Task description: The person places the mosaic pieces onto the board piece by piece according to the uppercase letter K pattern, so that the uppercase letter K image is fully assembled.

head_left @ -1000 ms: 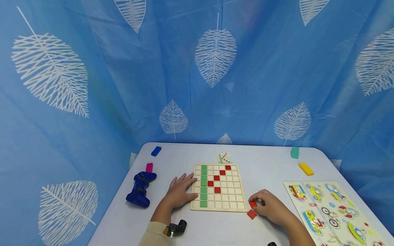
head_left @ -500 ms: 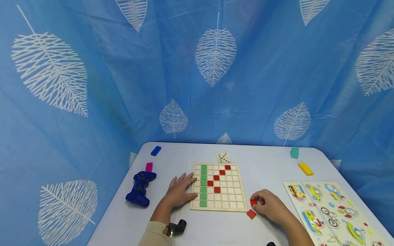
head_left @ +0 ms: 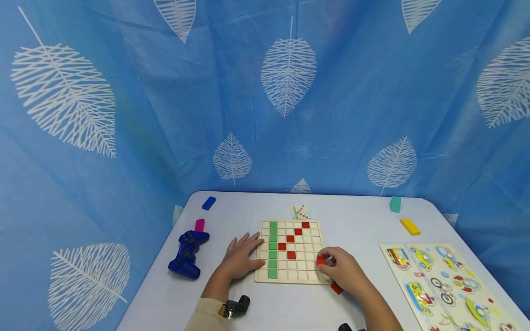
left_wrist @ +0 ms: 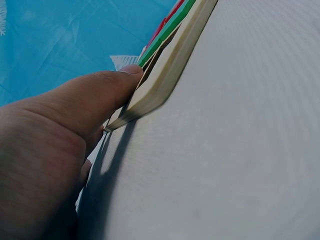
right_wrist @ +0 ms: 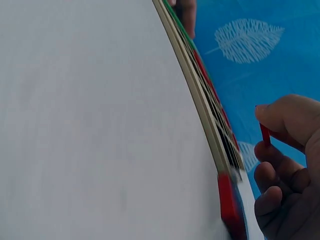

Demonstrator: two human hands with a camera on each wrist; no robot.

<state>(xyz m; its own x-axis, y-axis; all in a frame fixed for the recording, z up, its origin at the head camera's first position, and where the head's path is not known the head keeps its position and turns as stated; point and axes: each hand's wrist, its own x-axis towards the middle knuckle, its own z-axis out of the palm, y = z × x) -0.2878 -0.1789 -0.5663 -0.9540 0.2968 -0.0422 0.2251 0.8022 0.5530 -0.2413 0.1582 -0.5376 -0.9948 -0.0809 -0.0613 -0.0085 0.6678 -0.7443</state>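
Note:
A wooden grid board lies on the table, with a column of green tiles on its left and several red tiles running diagonally. My left hand rests on the board's left edge with fingers spread; the thumb touches the rim in the left wrist view. Above the board's right edge, my right hand pinches a red square tile between thumb and finger. Another red tile lies on the table just off the lower right corner, partly under the right hand.
Behind the board lies a small pattern card. A blue game controller and pink block sit left, a blue block farther back. To the right are a vehicle puzzle board, a yellow block and a teal block.
My right hand has picked up a red tile from the table and carried it left and slightly away, over the board's right edge. The left hand stays put.

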